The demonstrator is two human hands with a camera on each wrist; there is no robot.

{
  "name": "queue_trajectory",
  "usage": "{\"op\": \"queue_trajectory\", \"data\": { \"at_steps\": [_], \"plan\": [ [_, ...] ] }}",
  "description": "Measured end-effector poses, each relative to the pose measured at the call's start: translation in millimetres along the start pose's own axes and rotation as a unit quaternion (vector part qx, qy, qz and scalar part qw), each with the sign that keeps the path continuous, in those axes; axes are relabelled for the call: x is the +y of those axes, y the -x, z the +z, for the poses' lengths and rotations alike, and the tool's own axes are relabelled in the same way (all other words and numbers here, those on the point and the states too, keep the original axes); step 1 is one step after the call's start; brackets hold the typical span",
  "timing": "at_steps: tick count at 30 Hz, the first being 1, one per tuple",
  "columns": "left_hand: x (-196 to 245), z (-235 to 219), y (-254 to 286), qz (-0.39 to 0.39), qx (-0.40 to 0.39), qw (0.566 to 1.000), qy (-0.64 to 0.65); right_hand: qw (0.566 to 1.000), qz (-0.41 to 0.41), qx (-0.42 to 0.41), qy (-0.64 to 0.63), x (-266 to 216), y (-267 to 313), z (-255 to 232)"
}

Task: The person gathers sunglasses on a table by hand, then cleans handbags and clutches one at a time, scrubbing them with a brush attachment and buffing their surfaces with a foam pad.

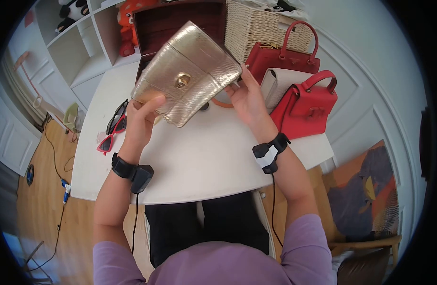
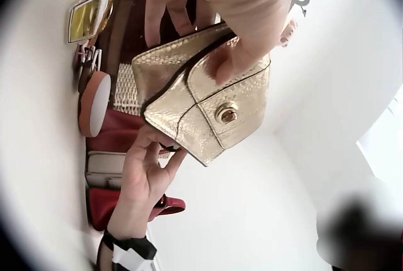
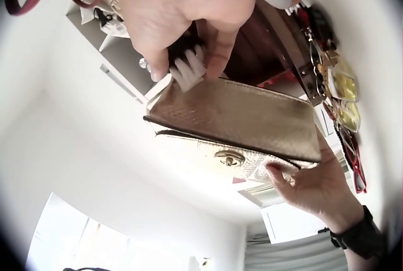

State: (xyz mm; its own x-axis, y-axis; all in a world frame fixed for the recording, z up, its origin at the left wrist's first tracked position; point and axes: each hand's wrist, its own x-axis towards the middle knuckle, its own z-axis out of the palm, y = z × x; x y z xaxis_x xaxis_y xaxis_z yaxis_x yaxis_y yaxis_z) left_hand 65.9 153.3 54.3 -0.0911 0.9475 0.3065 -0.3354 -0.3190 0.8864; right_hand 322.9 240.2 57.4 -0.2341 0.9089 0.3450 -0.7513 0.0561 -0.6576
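A gold snakeskin-textured flap handbag [image 1: 185,76] with a round turn-lock is held tilted above the white table [image 1: 199,161]. My left hand [image 1: 145,116] grips its lower left end, thumb on the front, fingers behind. At the bag's other end is my right hand [image 1: 249,97]. The right wrist view shows this hand [image 3: 189,6] pinching a small black brush-like tool with pale tufts [image 3: 189,72]. Those tufts are right at the bag's edge. Most of the tool is hidden by the fingers.
Red sunglasses [image 1: 107,142] and other eyewear lie at the table's left. An open dark-red wooden box [image 1: 149,23] stands behind the handbag, beside a wicker basket [image 1: 239,28]. At the right are red handbags [image 1: 306,111] and a beige bag [image 1: 277,85]. White shelves [image 1: 85,66] hold plush toys.
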Motion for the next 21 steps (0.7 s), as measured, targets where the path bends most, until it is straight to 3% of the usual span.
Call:
{"op": "queue_trajectory", "data": {
  "at_steps": [2,3,4,12,16,18,21],
  "plan": [
    [5.0,7.7,0.9,0.015,0.001,1.000,-0.006,0.998,-0.033,-0.049,0.031,-5.1,-1.5,-3.5],
    [7.8,7.8,0.8,-0.019,0.008,0.999,0.047,0.997,-0.039,-0.058,0.045,-7.0,-2.1,-4.6],
    [9.3,7.4,0.5,-0.053,0.015,0.993,0.101,0.997,-0.039,-0.058,0.044,-7.7,-2.2,-3.4],
    [-9.7,-14.2,-3.2,-0.149,0.009,0.984,0.098,0.987,-0.114,-0.034,0.104,-5.1,-3.1,3.6],
    [-2.6,0.4,-1.0,-0.140,0.060,0.977,0.148,0.989,-0.089,-0.046,0.109,-1.1,-0.9,4.9],
    [-4.0,-6.7,-4.8,-0.139,0.070,0.976,0.152,0.981,-0.087,-0.072,0.158,0.9,5.8,11.0],
    [-8.5,-16.9,-8.4,-0.137,0.073,0.975,0.158,0.984,-0.074,-0.093,0.133,-3.1,7.8,9.7]
  ]
}}
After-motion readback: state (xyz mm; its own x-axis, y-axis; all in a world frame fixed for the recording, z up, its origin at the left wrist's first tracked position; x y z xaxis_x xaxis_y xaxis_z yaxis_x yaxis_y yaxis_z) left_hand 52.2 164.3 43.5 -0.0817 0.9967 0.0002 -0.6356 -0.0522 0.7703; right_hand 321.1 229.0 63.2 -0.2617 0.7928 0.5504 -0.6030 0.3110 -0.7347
